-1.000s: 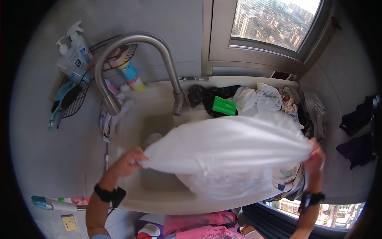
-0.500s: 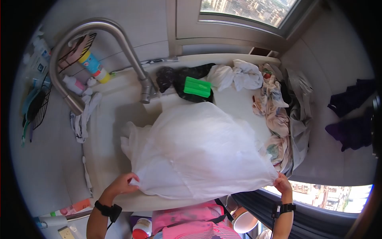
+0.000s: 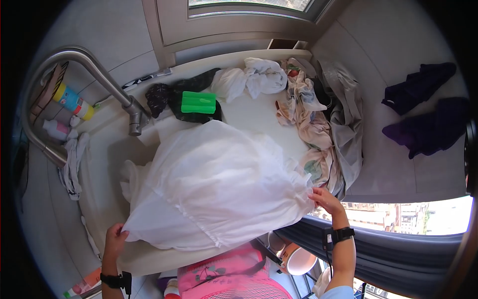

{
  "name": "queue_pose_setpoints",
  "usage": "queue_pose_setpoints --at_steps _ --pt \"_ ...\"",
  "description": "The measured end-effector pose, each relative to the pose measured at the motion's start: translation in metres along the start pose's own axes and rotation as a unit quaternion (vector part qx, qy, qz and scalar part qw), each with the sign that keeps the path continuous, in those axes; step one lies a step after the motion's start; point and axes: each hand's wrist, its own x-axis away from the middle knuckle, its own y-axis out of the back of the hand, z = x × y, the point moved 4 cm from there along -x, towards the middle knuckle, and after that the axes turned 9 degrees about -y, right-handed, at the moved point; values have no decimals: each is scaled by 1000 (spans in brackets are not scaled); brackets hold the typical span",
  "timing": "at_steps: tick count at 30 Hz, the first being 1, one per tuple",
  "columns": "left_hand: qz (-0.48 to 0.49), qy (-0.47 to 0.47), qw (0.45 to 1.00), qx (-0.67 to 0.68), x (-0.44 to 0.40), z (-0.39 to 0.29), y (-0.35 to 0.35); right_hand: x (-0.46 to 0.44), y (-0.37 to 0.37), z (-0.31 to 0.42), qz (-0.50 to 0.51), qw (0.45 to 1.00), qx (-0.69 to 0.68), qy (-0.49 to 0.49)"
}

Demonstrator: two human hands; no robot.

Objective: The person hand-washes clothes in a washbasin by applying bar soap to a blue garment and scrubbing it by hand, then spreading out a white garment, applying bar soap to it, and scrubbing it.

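A thin white garment [image 3: 214,174] with a gathered seam is spread over the sink, its middle puffed up. My left hand [image 3: 115,240] pinches its lower left corner at the sink's front edge. On the other side, my right hand [image 3: 326,200] grips the gathered right edge between thumb and fingers. Behind the garment, a bright green ridged block [image 3: 198,102] rests on dark wet cloth [image 3: 160,94]. Which kind of garment the white one is, I cannot tell.
A curved metal faucet [image 3: 84,55] rises at the left. White cloths [image 3: 264,77], patterned fabric [image 3: 313,129] and grey fabric [image 3: 343,119] line the sink [image 3: 94,174]. Dark purple cloths [image 3: 423,124] hang on the right wall. A pink mesh-patterned bag [image 3: 224,274] and a white pot [image 3: 298,261] stand below.
The view has turned and shifted right. Both hands still hold the white garment; it is now tilted, left corner lower and right edge higher, with the gathered seam showing across it.
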Motion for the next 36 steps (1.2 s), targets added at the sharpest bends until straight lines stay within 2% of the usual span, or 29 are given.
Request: queue_pose_setpoints --at_steps 4,5,6,8,11,14,15,18,19,22,23,24,26,28,30,31,33,34,36 --pt "-10 -3 995 95 0 1 15 -10 -7 17 -153 984 77 57" --pt "-9 -4 993 120 2 -1 18 -14 -5 18 -137 981 88 104" --pt "-10 1 991 137 3 -2 20 -13 -9 20 -164 977 -12 139" --pt "-12 10 984 175 5 -6 17 0 -26 45 -61 945 -247 204" --pt "33 24 987 154 9 -9 18 2 -28 56 35 925 -314 212" --pt "61 33 983 171 13 -10 20 -33 -5 29 201 911 -305 190" --pt "70 35 980 182 15 -10 20 -41 -2 25 225 908 -295 196" --pt "107 80 974 185 22 0 25 -19 -56 68 -13 979 -188 81" --pt "113 86 975 173 24 4 29 -31 -47 52 30 994 -95 33" --pt "128 97 978 132 33 12 35 -24 -37 56 102 992 70 31" --pt "130 97 980 115 35 9 36 -37 -15 39 147 987 24 59" --pt "129 99 982 96 38 6 38 -34 -25 53 167 977 -83 103" --pt "125 92 986 61 37 5 41 -21 -54 88 205 915 -297 180" --pt "115 89 988 58 35 5 46 -41 -67 101 172 945 -229 157" --pt "103 86 986 95 32 4 50 -37 -95 132 272 903 -331 -1" --pt "97 82 987 98 31 1 54 -50 -94 126 208 934 -278 -82" --pt "85 74 988 107 28 -3 60 -64 -113 136 215 967 -121 -59" --pt "36 49 992 108 24 -4 71 -69 -123 143 216 974 -42 -46" --pt "-58 -1 992 108 12 -6 94 -77 -132 193 271 942 -170 104"
